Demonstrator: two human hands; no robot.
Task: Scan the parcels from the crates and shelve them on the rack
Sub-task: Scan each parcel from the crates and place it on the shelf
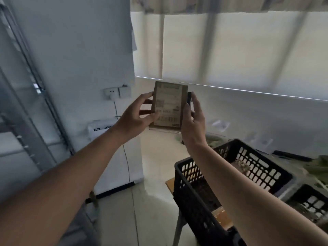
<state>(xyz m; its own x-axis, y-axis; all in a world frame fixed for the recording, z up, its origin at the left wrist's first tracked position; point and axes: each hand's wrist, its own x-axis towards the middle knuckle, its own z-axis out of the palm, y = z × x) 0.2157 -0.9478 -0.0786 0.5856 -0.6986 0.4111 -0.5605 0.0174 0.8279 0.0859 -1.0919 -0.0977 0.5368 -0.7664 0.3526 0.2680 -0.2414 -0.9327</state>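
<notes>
A small brown cardboard parcel (168,104) with a white shipping label and barcodes faces me, held up at chest height in front of the window. My left hand (136,113) grips its left edge, thumb on the label. My right hand (192,119) holds the right edge, and a dark object, only partly visible, shows behind its fingers. Below to the right, a black slotted plastic crate (186,185) stands on a wooden stool with parcels inside. The grey metal rack (26,110) runs along the left edge of the view, blurred.
A second black crate (312,201) sits at the far right. A white appliance (113,157) stands against the wall under a power socket (117,93), its cable hanging to the floor. Green bags and papers lie under the window at the right.
</notes>
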